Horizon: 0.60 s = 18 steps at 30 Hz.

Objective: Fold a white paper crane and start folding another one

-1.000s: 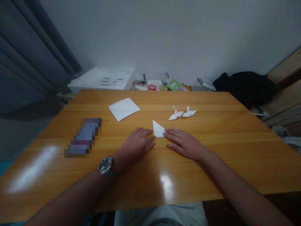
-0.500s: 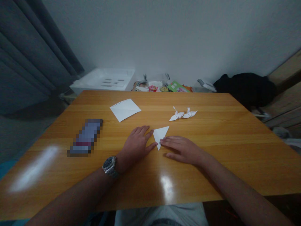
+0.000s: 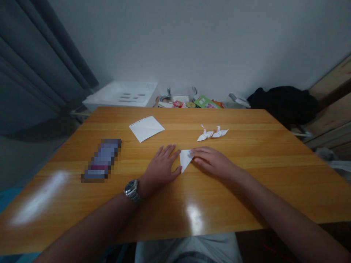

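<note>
A small folded piece of white paper (image 3: 185,159) lies on the table between my hands, its lower end tapering to a point. My left hand (image 3: 161,166) rests flat at its left side, fingers spread, with index finger and thumb tips touching that edge. From the right, my right hand (image 3: 212,159) reaches over with its fingers stretched out. Its fingertips lie on the paper's upper right corner and cover it; the thumb is a little apart below. A metal watch (image 3: 132,190) is on my left wrist.
The wooden table (image 3: 164,215) carries two folded paper cranes (image 3: 212,134) behind my right hand. A white sheet with a perforated edge (image 3: 146,128) lies farther back. At left is a pixelated phone-like object (image 3: 102,159). A white plastic tray (image 3: 109,95) stands beyond the far edge.
My right hand has moved up and away from the paper's lower part to its upper right corner. My left hand has stayed at the left edge.
</note>
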Tool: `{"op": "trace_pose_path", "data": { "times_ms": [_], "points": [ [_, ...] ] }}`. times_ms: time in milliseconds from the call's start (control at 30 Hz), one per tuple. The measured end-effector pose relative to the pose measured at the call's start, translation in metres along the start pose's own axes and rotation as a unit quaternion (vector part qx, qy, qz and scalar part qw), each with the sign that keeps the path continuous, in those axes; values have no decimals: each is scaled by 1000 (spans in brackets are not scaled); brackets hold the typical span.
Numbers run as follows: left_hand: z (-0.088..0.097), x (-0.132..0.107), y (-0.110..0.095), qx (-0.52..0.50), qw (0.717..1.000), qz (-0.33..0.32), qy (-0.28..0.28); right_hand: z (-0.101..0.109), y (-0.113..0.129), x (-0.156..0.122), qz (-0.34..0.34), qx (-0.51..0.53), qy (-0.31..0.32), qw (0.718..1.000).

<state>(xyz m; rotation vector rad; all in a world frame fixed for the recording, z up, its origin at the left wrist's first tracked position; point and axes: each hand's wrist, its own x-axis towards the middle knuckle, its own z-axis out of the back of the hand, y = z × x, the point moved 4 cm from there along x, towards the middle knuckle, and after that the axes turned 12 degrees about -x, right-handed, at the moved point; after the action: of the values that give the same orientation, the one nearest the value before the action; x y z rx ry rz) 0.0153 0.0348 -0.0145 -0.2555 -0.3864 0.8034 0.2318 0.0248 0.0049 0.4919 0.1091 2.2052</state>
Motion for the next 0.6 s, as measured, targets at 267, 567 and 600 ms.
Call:
{"op": "trace_pose_path", "data": {
  "times_ms": [267, 567, 600],
  "points": [
    [0, 2, 6, 4, 1000, -3, 6, -19, -5, 20, 28, -31, 28, 999],
    [4, 6, 0, -20, 1000, -10, 10, -28, -1, 12, 53, -23, 1, 998],
    [4, 7, -1, -28, 999, -18, 9, -28, 0, 12, 51, -24, -1, 998]
  ]
}}
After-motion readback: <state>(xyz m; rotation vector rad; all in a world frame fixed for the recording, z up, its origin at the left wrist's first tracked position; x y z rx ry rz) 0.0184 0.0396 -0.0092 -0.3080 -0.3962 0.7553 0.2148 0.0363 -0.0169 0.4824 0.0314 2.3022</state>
